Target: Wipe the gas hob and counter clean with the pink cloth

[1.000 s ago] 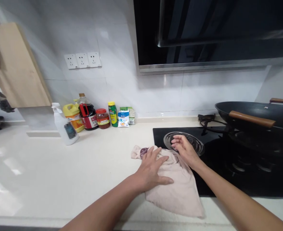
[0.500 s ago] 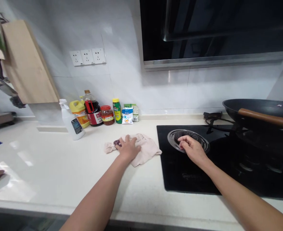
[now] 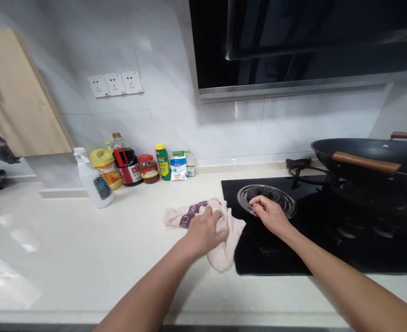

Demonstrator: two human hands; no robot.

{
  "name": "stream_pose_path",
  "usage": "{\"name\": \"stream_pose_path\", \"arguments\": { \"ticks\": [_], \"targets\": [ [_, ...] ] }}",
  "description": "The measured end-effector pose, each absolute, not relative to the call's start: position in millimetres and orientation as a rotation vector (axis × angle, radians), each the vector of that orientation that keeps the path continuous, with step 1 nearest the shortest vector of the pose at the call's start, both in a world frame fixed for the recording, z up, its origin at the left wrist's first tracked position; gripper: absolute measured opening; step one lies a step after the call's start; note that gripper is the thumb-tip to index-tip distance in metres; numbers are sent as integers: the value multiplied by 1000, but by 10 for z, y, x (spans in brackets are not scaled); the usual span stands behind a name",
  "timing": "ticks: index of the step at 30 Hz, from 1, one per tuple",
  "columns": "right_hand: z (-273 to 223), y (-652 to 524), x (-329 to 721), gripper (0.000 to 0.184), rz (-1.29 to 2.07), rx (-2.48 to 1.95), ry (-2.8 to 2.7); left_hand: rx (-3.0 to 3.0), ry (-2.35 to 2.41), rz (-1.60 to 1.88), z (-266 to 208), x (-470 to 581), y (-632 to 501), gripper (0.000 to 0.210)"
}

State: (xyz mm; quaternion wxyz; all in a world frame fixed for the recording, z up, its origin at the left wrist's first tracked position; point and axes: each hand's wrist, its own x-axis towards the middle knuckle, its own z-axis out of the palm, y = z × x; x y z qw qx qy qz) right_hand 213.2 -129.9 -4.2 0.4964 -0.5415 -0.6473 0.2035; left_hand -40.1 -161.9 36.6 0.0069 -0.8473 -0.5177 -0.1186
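My left hand [image 3: 206, 230] presses down on a pale pink cloth [image 3: 226, 256] with a dark purple printed band, its fingers curled into the bunched fabric. The cloth lies on the white counter [image 3: 120, 258], and its right corner laps over the edge of the black glass hob [image 3: 272, 263]. Over the front of the round burner [image 3: 290, 198] is my right hand [image 3: 270, 213], fingers bent in toward the thumb. I see nothing between those fingers; the palm side is hidden.
A white spray bottle [image 3: 92, 182], yellow jug [image 3: 103, 159], dark sauce bottle [image 3: 131, 175], red-lidded jar [image 3: 148, 169], green shaker [image 3: 163, 163] and salt packet [image 3: 178, 169] stand along the wall. A wok [image 3: 359, 157] sits on the hob's right, beneath the range hood [image 3: 300, 87].
My left hand has dragged the cloth right and toward me, bunching it and baring more of the purple band. The right hand stays over the burner. The view has shifted slightly right.
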Motion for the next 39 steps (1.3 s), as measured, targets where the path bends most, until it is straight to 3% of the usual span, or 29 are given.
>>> {"name": "stream_pose_path", "arguments": {
  "ticks": [8,18,23,28,33,36,39],
  "targets": [
    [-38,-1325,2121,24,440,-1328,-1619,-2625,-1584,-556,398,-460,-1564,46],
    [-47,-1352,2127,24,402,-1326,-1671,-2711,-1940,-51,558,-543,-1529,104],
    [-43,-1350,2115,25,385,-1344,-1681,-2703,-1831,-111,527,-526,-1554,77],
    [-63,-1330,2150,25,403,-1337,-1676,-2678,-1894,-410,476,-553,-1499,74],
    [-42,-1349,2161,24,386,-1349,-1673,-2512,-2004,-1141,567,-562,-1452,86],
    [-22,-1361,2151,24,385,-1336,-1691,-2662,-2034,-1534,626,-518,-1437,80],
    [1,-1375,2146,24,364,-1317,-1717,-2758,-2126,-1584,585,-501,-1386,71]
  ]
}}
